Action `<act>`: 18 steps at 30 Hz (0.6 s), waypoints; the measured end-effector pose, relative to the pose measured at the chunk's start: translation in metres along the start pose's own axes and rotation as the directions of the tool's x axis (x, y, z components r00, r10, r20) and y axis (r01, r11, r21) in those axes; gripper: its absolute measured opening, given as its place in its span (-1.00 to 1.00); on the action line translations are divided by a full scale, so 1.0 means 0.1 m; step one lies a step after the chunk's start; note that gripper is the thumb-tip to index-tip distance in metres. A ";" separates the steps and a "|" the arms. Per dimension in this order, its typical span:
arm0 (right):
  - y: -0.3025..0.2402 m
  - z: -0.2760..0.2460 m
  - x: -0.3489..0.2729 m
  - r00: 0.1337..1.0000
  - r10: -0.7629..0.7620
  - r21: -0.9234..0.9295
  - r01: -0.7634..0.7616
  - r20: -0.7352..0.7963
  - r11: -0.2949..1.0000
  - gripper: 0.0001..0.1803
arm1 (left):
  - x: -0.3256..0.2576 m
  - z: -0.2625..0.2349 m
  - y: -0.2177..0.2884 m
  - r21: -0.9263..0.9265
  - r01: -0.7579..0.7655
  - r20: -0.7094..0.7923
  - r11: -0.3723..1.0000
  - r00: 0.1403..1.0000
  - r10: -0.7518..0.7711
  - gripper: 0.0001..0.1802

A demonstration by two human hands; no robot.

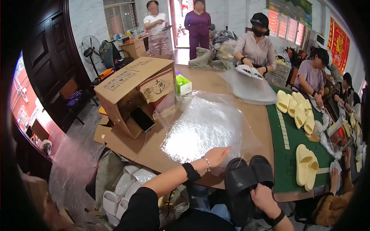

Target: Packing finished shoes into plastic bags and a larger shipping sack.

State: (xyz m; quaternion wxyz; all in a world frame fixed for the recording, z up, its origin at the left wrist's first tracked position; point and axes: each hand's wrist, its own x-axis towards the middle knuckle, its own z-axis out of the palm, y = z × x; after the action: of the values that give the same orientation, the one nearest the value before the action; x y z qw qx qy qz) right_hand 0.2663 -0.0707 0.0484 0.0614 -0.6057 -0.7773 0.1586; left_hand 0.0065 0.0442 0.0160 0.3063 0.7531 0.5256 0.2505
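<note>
My right hand (264,199) grips a pair of black slippers (242,184) at the table's near edge, its fingers closed round the strap of the right-hand one. My left hand (216,157) reaches over the table, fingers together at the near edge of a clear plastic bag (246,140); its fingertips are partly hidden by glare and film. Beneath that lies a shiny stack of clear bags (196,131), spread over the brown tabletop (262,121).
An opened cardboard box (131,82) stands on the left with a phone (142,119) in it. Pale yellow slippers (307,165) lie on a green mat (283,169) at right. White slippers (129,179) fill a sack below left. Across the table a person holds white slippers (249,71); others work at right.
</note>
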 end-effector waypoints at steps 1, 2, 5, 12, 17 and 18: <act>-0.06 0.01 0.04 1.000 -0.004 -0.002 0.004 0.001 1.000 -0.65 | 0.00 0.03 0.00 0.067 -0.112 -0.021 0.991 0.993 0.114 -0.59; -0.12 0.02 0.08 0.999 -0.039 0.003 0.039 0.007 0.999 -0.66 | 0.00 0.05 0.00 0.067 -0.111 -0.024 0.992 0.993 0.113 -0.59; -0.21 0.07 0.17 0.997 -0.076 0.009 0.076 0.031 0.997 -0.67 | -0.02 0.01 0.17 0.150 -0.194 0.113 0.970 0.978 0.178 -0.59; -0.28 0.11 0.29 0.990 -0.121 -0.021 0.123 0.071 0.992 -0.68 | -0.09 0.03 0.12 0.190 -0.345 0.094 0.919 0.938 0.333 -0.57; -0.13 0.16 0.40 0.999 -0.037 -0.065 0.034 -0.034 0.997 -0.69 | -0.21 -0.12 0.27 0.340 -0.333 0.250 0.880 0.933 0.257 -0.54; -0.14 0.15 0.40 0.999 -0.022 -0.068 0.020 -0.031 0.997 -0.69 | -0.23 -0.11 0.30 0.339 -0.332 0.251 0.880 0.934 0.256 -0.54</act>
State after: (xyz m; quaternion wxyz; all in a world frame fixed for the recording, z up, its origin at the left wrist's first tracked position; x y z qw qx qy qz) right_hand 0.2387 -0.0375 0.0347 0.0547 -0.6015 -0.7876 0.1220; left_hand 0.0104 0.0174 0.0442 0.1656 0.8901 0.4095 0.1124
